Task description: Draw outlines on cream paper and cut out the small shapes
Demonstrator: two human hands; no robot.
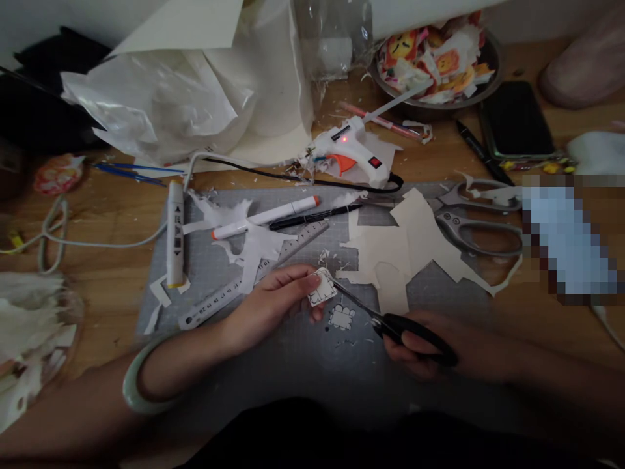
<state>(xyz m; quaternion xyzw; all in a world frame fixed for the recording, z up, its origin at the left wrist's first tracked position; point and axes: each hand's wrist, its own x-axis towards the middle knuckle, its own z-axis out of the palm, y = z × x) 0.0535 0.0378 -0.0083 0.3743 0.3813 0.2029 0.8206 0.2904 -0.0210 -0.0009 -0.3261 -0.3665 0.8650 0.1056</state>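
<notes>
Between thumb and fingers, my left hand [286, 293] pinches a small white paper piece [322, 288] with a black scalloped outline drawn on it. My right hand [415, 345] grips black-handled scissors [422, 335], whose blades reach to the right edge of that piece. Just below the held paper, a second outlined cutout [342, 318] lies on the grey cutting mat [293, 391]. Irregular cream paper offcuts [385, 251] rest on the mat beyond my right hand. Beyond my left hand lie a steel ruler [209, 301] and torn white scraps [263, 244].
A white glue gun [359, 150] with a lit red light lies behind the mat. Large grey scissors [481, 218] are at right, markers [174, 234] at left. A metal bowl of scraps [439, 101] and a phone [517, 120] stand at the back right; a cable [141, 243] crosses the left side.
</notes>
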